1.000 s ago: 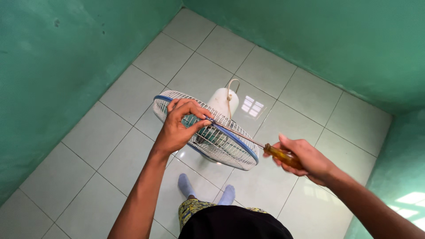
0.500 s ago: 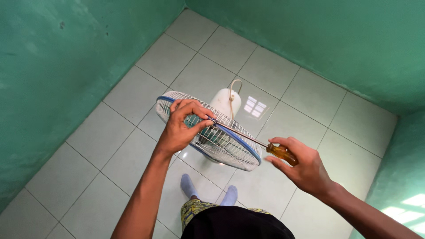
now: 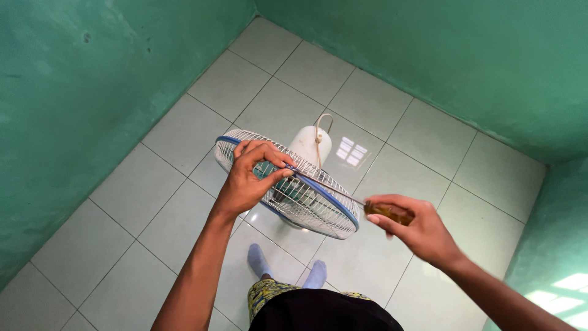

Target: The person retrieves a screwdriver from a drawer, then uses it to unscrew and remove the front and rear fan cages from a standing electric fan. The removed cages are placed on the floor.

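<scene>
The left hand [image 3: 248, 178] keeps pinching the fan guard's [image 3: 288, 184] blue rim at the ten o'clock side, where the screwdriver [image 3: 343, 196] tip meets it. At three o'clock the right hand [image 3: 416, 230] has re-gripped the amber handle, fingers rolled over it, suggesting another turn of a screw. The guard encloses the blades; no other container shows.

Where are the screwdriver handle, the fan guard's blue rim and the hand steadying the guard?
screwdriver [image 3: 387, 212], head view, on its amber handle.
fan guard [image 3: 331, 195], head view, on the blue rim.
left hand [image 3: 248, 181], head view, on the back of the hand.
</scene>
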